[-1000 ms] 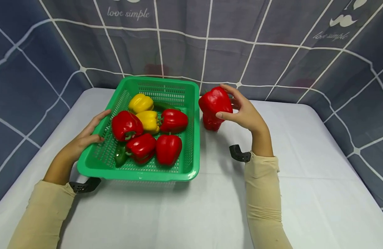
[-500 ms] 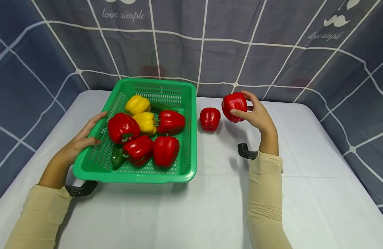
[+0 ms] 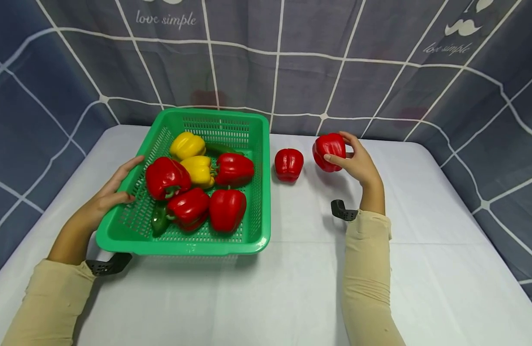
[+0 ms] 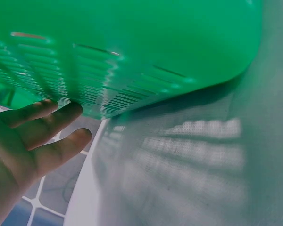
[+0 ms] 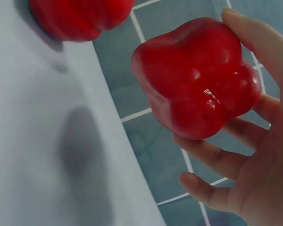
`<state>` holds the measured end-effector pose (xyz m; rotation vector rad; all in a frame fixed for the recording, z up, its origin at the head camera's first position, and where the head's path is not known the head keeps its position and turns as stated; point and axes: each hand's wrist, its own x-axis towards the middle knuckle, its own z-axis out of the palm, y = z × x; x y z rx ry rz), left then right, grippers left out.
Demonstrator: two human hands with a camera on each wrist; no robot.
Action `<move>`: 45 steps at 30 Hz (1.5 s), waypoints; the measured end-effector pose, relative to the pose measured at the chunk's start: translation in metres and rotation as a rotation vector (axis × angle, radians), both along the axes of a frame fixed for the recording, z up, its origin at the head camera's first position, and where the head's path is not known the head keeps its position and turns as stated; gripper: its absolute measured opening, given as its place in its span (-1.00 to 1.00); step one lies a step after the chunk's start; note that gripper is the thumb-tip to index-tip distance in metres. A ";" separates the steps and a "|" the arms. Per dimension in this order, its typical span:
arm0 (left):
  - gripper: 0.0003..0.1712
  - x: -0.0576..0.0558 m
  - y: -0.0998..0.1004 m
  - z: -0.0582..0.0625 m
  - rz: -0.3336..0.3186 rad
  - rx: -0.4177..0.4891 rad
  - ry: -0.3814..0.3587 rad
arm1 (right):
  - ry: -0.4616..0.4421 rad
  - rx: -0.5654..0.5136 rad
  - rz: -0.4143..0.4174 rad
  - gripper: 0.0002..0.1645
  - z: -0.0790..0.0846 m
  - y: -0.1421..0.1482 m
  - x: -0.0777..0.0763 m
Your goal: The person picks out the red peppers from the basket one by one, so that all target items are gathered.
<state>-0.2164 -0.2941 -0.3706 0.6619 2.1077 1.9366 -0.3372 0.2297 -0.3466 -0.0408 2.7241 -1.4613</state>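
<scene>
My right hand (image 3: 358,166) held a red pepper (image 3: 328,152) at its 9 to 10 o'clock, thumb on the near side and fingertips on the far side; the wrist view showed some of my other fingers spread behind it. I could not tell whether the pepper's base touched the white cloth (image 3: 305,288). At 8 to 9 o'clock from it, near but apart, a second red pepper (image 3: 289,165) sat on the cloth.

Farther out at 8 to 9 o'clock stood the green basket (image 3: 197,248). My left hand (image 3: 103,198) rested on its 9 o'clock rim, thumb reaching over the edge, with three fingers extended beside the slotted outer wall.

Inside, a yellow pepper (image 3: 187,145) lay at 12 o'clock and another yellow pepper (image 3: 199,171) close to the middle. Red peppers (image 3: 234,169) lay at 10, 3, 4 and 6 o'clock. A dark green pepper (image 3: 160,218) sat at 7, and a long green vegetable (image 3: 220,150), partly hidden, at 1.

Beyond the table's edge, toward 12 o'clock, hung a grey curtain (image 3: 309,81) with white grid lines and lettering.
</scene>
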 end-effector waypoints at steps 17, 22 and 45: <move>-0.06 -0.002 -0.002 0.001 0.001 0.006 0.003 | -0.046 0.026 -0.022 0.03 -0.019 0.001 -0.010; -0.07 -0.001 -0.002 0.001 -0.006 0.004 -0.009 | -0.091 0.054 -0.016 0.03 -0.022 0.001 -0.009; -0.05 -0.001 0.001 -0.001 -0.019 0.036 -0.010 | -0.153 0.147 0.005 0.07 -0.026 -0.001 -0.010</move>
